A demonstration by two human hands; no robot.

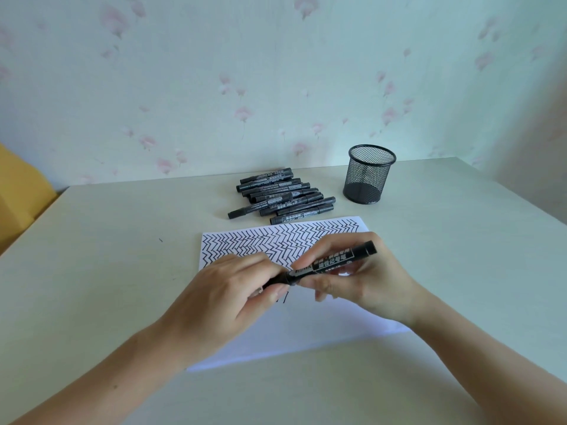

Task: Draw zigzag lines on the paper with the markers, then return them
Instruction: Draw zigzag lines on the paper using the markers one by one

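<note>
Pale cream surface, set against a wall papered light green with faint pink flowers; a yellow-orange object shows past the surface's left edge, what it is I cannot tell; landmark taken as the white paper, lying flat about mid-surface; its far half is filled with dense rows of black zigzag lines, its near half mostly blank, with a couple of short strokes showing just below the hands; behind the paper, a heap of black markers lies on the surface, capped, printed labels up, the nearest one touching or overlapping the paper's far edge; behind the paper and to the right, an upright black mesh pen cup, no markers seen inside it; above the paper's middle, both hands meet on one black marker held off the sheet, tilted, its right end higher; right hand has its grip closed round the labelled barrel, fingers curled; left hand pinches the marker's lower left end between thumb and fingertips; whether that end is capped, cannot tell, fingers cover it; bare forearms enter from the near edge.
</note>
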